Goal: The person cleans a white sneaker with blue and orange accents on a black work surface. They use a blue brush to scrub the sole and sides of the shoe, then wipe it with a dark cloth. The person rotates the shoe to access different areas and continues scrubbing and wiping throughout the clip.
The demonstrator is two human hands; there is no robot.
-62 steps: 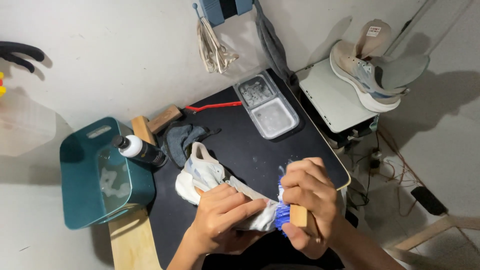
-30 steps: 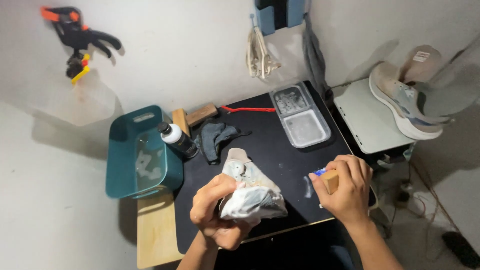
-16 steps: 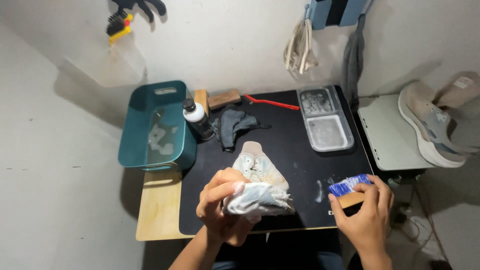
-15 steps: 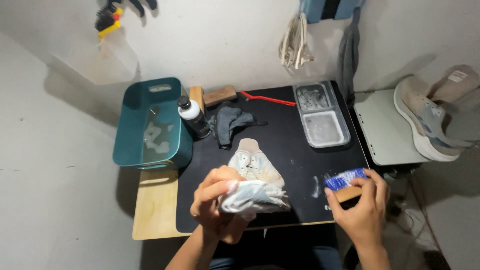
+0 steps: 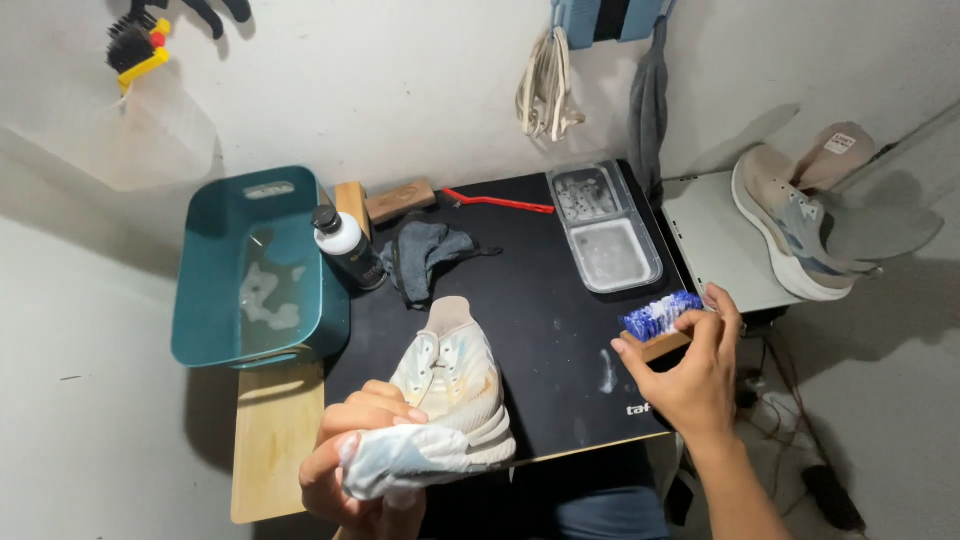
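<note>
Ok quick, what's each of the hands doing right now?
Left hand: closed around the heel end of the white shoe.
Right hand: closed on the blue-bristled wooden brush, held over the black mat.

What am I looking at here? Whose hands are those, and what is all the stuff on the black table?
The picture comes from a small camera on a person's head, looking down, so you see what that person sees. The two hands are theirs. The left hand grips a pale sneaker by one end. The right hand holds a wooden brush with blue bristles, lifted off the shoe and out to the side.

They sit at a black table. On it lie a dark grey cloth, a bottle with a black cap, a clear two-part tray, a thin red brush and a wooden block. A teal tub with a little foamy water stands at the left edge. Another shoe rests on a white stand to the right.
</note>
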